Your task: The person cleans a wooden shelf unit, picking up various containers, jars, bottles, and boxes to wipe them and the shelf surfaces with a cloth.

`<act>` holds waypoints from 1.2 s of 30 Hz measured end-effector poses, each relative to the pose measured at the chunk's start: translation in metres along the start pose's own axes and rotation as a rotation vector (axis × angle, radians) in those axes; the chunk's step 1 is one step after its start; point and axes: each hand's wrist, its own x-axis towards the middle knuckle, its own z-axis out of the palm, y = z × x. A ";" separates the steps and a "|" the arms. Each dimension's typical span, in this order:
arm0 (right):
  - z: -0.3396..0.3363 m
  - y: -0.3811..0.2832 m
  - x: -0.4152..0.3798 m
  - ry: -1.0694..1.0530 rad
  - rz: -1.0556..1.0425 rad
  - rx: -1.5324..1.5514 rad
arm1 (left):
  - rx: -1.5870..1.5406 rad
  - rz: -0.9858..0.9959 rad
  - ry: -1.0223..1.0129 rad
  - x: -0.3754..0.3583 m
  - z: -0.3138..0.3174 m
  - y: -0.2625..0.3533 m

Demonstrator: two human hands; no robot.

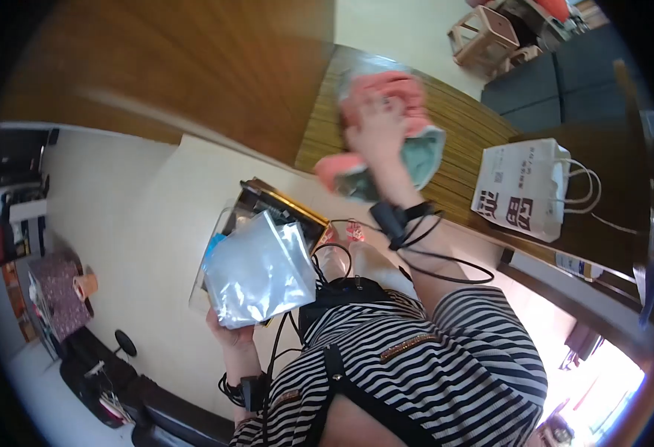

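Observation:
My left hand [230, 331] is closed on the lower edge of a stack of clear plastic bags [256, 272]. Beneath and behind the bags are a clear plastic container [202, 287] and a black and gold box [286, 203]; how they are supported is hidden. At the upper middle, my right hand [378, 127] presses on a bunched pink and pale green cloth [409, 97] on the wooden tabletop [461, 153]. Its fingers are spread over the cloth, slightly blurred.
A white paper bag [521, 186] with rope handles stands on the right of the tabletop. A large brown wooden panel [193, 67] fills the upper left. Stools [483, 36] are at the top right, a black sofa [170, 410] at the lower left.

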 end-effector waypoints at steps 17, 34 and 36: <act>0.021 0.045 0.022 0.383 0.228 0.146 | 0.080 -0.030 -0.277 0.016 0.040 0.008; -0.239 -0.105 0.088 1.049 -0.752 1.189 | -0.019 0.049 -0.243 0.008 0.046 0.001; -0.280 -0.107 0.119 1.139 -0.867 1.158 | 0.033 0.125 -0.278 0.013 0.042 -0.003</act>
